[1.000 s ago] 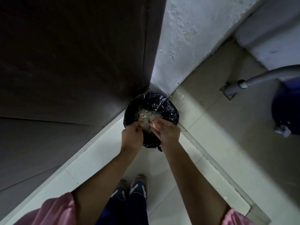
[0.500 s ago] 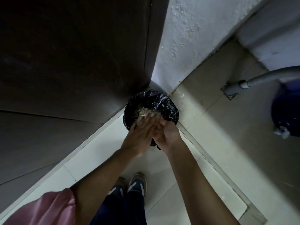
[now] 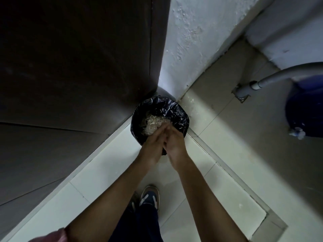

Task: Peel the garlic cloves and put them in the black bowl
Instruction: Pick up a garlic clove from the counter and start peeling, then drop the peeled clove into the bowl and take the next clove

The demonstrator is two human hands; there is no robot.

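A small bin lined with a black plastic bag stands in the floor corner, with a heap of pale garlic skins inside. My left hand and my right hand are pressed palm to palm over the bin's near rim, fingers straight and pointing at the skins. Neither hand holds anything that I can see. No garlic cloves and no black bowl are in view.
A dark door or panel fills the left, a rough white wall rises behind the bin. A grey pipe runs to a floor fitting at right, beside a blue container. My shoes stand on pale floor tiles.
My hands went from curled over the bin to flat against each other, fingers straightened, sliding palm on palm. The bin has not moved.
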